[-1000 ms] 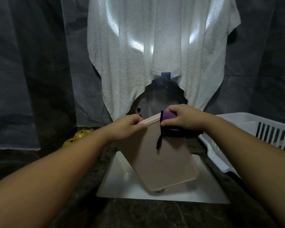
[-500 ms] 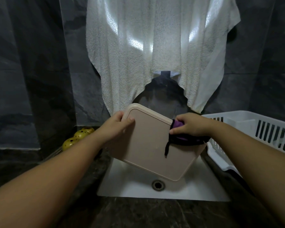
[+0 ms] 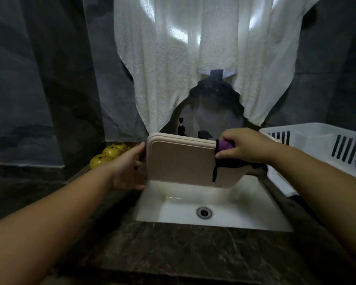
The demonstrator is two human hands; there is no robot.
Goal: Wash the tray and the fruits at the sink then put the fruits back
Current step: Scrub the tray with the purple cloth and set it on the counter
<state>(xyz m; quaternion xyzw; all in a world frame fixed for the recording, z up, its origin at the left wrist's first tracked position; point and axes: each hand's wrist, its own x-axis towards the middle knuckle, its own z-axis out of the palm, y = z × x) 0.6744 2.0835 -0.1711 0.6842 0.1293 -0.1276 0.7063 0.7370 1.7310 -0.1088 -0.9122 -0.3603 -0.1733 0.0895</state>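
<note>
Dark grey stone-like walls (image 3: 39,79) close in the dim room. A white towel (image 3: 193,58) hangs over a bright window, light glowing through it. The surface (image 3: 183,249) is dark marbled stone.

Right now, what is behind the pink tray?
Behind the tray, a dark tap and another dark fitting show above its top edge. The tray covers their lower parts.

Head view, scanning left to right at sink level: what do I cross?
Yellow fruits → left hand → beige tray → purple sponge → right hand → white dish rack.
</note>
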